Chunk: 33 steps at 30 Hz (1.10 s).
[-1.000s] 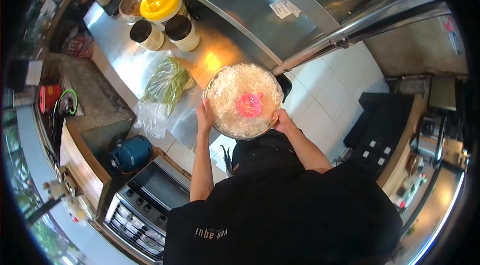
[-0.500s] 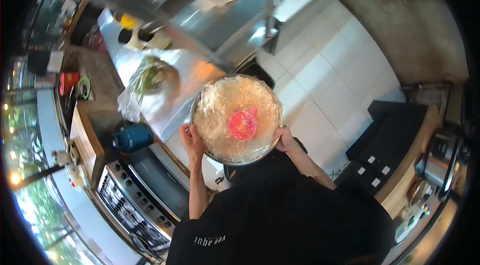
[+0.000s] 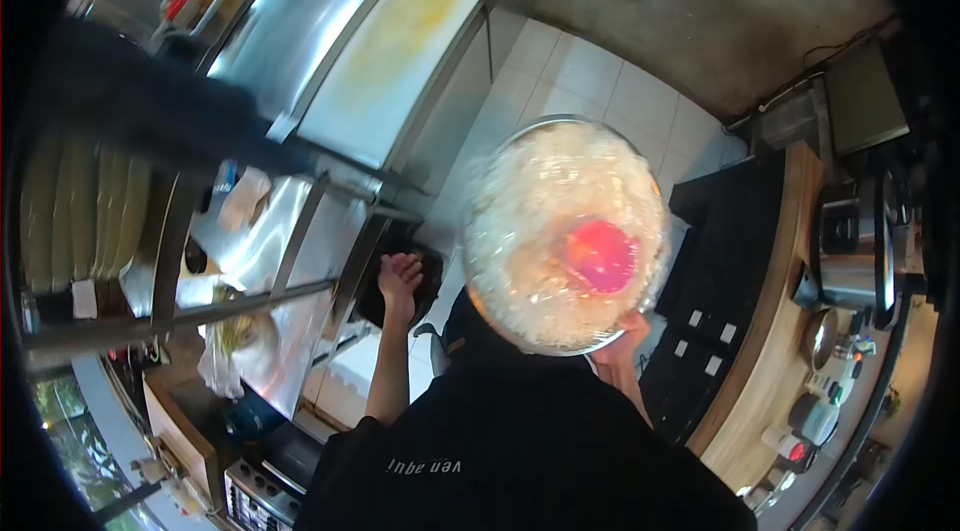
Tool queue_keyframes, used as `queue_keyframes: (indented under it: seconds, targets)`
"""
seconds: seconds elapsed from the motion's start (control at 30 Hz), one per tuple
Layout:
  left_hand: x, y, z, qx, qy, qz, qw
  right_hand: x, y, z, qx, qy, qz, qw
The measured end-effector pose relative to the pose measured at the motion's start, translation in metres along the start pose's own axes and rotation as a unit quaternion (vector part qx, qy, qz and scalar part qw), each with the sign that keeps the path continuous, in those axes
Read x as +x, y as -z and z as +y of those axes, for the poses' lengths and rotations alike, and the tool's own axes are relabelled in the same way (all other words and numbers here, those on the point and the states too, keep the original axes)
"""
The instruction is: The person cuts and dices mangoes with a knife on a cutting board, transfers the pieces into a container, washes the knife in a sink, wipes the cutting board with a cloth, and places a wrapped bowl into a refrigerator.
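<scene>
A round metal bowl (image 3: 510,201) of pale, fluffy food under clear plastic wrap is raised in front of my body. Inside, beneath the wrap, lies a pink cup (image 3: 602,256). My right hand (image 3: 622,336) grips the bowl's rim at the lower right, its fingers partly hidden under it. Off to the left of the bowl, my left hand (image 3: 401,276) touches nothing and has its fingers apart, above a black bin (image 3: 425,286).
A metal shelf frame (image 3: 230,311) and steel table (image 3: 300,331) stand at left. A white-topped unit (image 3: 400,41) is at upper left. Black cabinets under a wooden counter (image 3: 750,331) line the right; white floor tiles (image 3: 580,71) lie beyond the bowl.
My left hand has let go of the bowl and moved away to the left. The bowl has shifted right in my right hand. The view has turned, bringing the white-topped unit into sight.
</scene>
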State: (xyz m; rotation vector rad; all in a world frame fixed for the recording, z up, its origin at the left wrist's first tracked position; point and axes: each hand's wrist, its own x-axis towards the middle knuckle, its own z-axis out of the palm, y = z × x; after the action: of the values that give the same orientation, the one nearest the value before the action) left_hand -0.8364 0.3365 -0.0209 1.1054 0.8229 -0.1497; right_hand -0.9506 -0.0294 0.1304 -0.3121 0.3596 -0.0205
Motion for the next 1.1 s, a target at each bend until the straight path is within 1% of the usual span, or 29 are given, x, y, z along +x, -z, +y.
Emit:
queue_keyframes:
  seconds: [0.03, 0.07, 0.1, 0.17, 0.23, 0.27, 0.3, 0.37, 0.43, 0.47, 0.5, 0.53, 0.57, 0.6, 0.63, 0.67, 0.7, 0.73, 0.77, 0.8, 0.83, 0.87, 0.9, 0.93, 0.97, 1.0, 1.03, 1.07, 1.1]
  targets:
    - [0.015, -0.025, -0.004, 0.045, 0.04, -0.012, 0.998, 0.016, 0.0, -0.013, -0.003, 0.005, 0.0, 1.0]
    - [0.042, -0.052, -0.007, 0.068, 0.071, -0.04, 0.994, 0.034, -0.001, -0.027, 0.001, 0.045, 0.015, 0.999]
    - [0.077, -0.082, -0.009, 0.066, 0.071, -0.047, 0.994, 0.057, -0.003, -0.042, 0.003, 0.086, 0.027, 0.996]
    - [0.143, -0.155, -0.002, 0.025, 0.112, -0.165, 0.98, 0.103, -0.002, -0.075, 0.003, 0.112, 0.014, 0.994]
    - [0.206, -0.263, 0.022, 0.037, 0.105, -0.178, 0.978, 0.164, -0.016, -0.106, -0.015, 0.27, 0.082, 0.959]
    - [0.24, -0.313, 0.029, -0.033, 0.128, -0.204, 0.97, 0.192, -0.018, -0.131, -0.029, 0.284, 0.054, 0.957]
    - [0.273, -0.358, 0.032, -0.099, 0.154, -0.225, 0.957, 0.218, -0.019, -0.155, -0.018, 0.308, 0.059, 0.949]
    - [0.334, -0.456, 0.052, -0.156, 0.19, -0.206, 0.947, 0.261, -0.013, -0.204, -0.014, 0.353, 0.084, 0.932]
    - [0.399, -0.536, 0.064, -0.243, 0.186, -0.153, 0.94, 0.294, -0.01, -0.249, -0.002, 0.372, 0.078, 0.925]
    - [0.43, -0.571, 0.072, -0.347, 0.159, -0.111, 0.918, 0.308, -0.003, -0.271, -0.012, 0.392, 0.084, 0.916]
    - [0.452, -0.599, 0.083, -0.443, 0.138, -0.07, 0.883, 0.322, -0.002, -0.292, -0.021, 0.413, 0.116, 0.903]
    - [0.474, -0.627, 0.094, -0.534, 0.11, -0.035, 0.838, 0.334, -0.001, -0.313, -0.02, 0.422, 0.131, 0.897]
    - [0.488, -0.647, 0.109, -0.615, 0.09, -0.003, 0.783, 0.344, -0.002, -0.333, -0.019, 0.433, 0.147, 0.889]
    - [0.492, -0.661, 0.121, -0.628, 0.059, 0.01, 0.776, 0.353, -0.006, -0.353, 0.0, 0.431, 0.174, 0.885]
    - [0.496, -0.671, 0.133, -0.642, 0.026, 0.02, 0.766, 0.358, -0.006, -0.37, 0.005, 0.434, 0.18, 0.883]
    - [0.523, -0.679, 0.139, -0.649, 0.02, 0.042, 0.759, 0.366, -0.004, -0.39, -0.004, 0.437, 0.191, 0.879]
    - [0.552, -0.673, 0.135, -0.654, 0.013, 0.071, 0.753, 0.368, 0.002, -0.411, -0.015, 0.435, 0.206, 0.877]
    - [0.572, -0.667, 0.133, -0.632, -0.001, 0.074, 0.771, 0.372, 0.014, -0.435, -0.004, 0.415, 0.178, 0.892]
    - [0.592, -0.66, 0.125, -0.616, -0.016, 0.077, 0.784, 0.382, 0.014, -0.459, -0.006, 0.409, 0.177, 0.895]
    - [0.633, -0.643, 0.101, -0.635, -0.078, 0.089, 0.763, 0.397, 0.006, -0.476, -0.03, 0.404, 0.178, 0.896]
    - [0.611, -0.637, 0.118, -0.639, -0.051, 0.113, 0.759, 0.41, 0.007, -0.493, -0.053, 0.394, 0.184, 0.899]
    - [0.588, -0.641, 0.108, -0.649, -0.048, 0.118, 0.75, 0.411, 0.032, -0.505, -0.07, 0.398, 0.224, 0.887]
    - [0.59, -0.641, 0.075, -0.667, -0.051, 0.1, 0.736, 0.413, 0.068, -0.525, -0.056, 0.408, 0.239, 0.879]
    - [0.595, -0.65, 0.032, -0.701, -0.044, 0.054, 0.709, 0.42, 0.089, -0.538, -0.061, 0.389, 0.257, 0.883]
    - [0.61, -0.656, -0.018, -0.74, -0.018, -0.011, 0.672, 0.43, 0.104, -0.556, -0.137, 0.401, 0.314, 0.85]
    - [0.491, -0.725, -0.023, -0.724, 0.152, -0.13, 0.661, 0.45, 0.101, -0.574, -0.173, 0.406, 0.339, 0.831]
    - [0.494, -0.762, -0.058, -0.705, 0.08, -0.037, 0.703, 0.471, 0.096, -0.592, -0.207, 0.409, 0.365, 0.81]
    - [0.458, -0.804, -0.077, -0.682, 0.171, -0.201, 0.682, 0.502, 0.055, -0.605, -0.151, 0.361, 0.293, 0.873]
    - [0.408, -0.821, -0.091, -0.579, 0.205, -0.25, 0.749, 0.486, 0.03, -0.586, -0.087, 0.319, 0.216, 0.919]
